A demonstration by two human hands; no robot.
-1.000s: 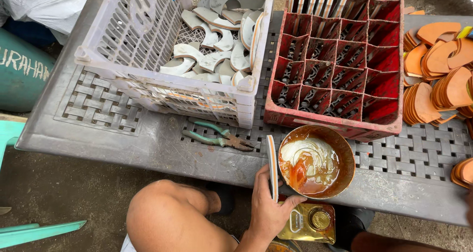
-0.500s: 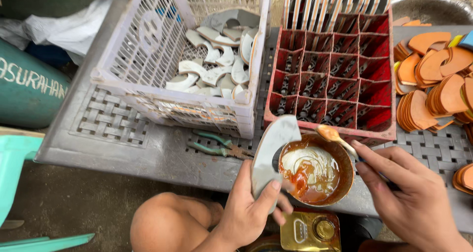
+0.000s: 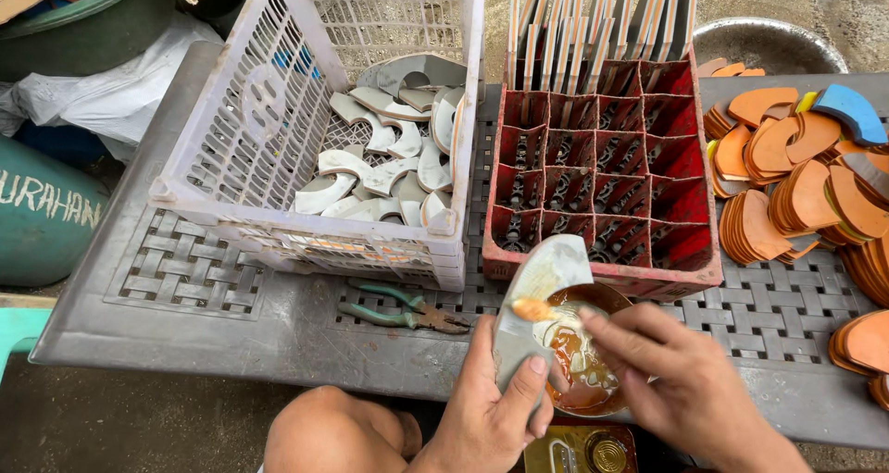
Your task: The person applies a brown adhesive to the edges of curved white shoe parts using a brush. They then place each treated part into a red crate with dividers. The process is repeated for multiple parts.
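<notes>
Head view: a curved grey piece [image 3: 532, 292] stands upright in the left hand [image 3: 486, 413], gripped just above the glue bowl [image 3: 583, 367]; the right hand [image 3: 681, 380] pinches a brush [image 3: 535, 310] against it, before the red divided crate [image 3: 602, 172] on the grey surface [image 3: 185, 316]
</notes>
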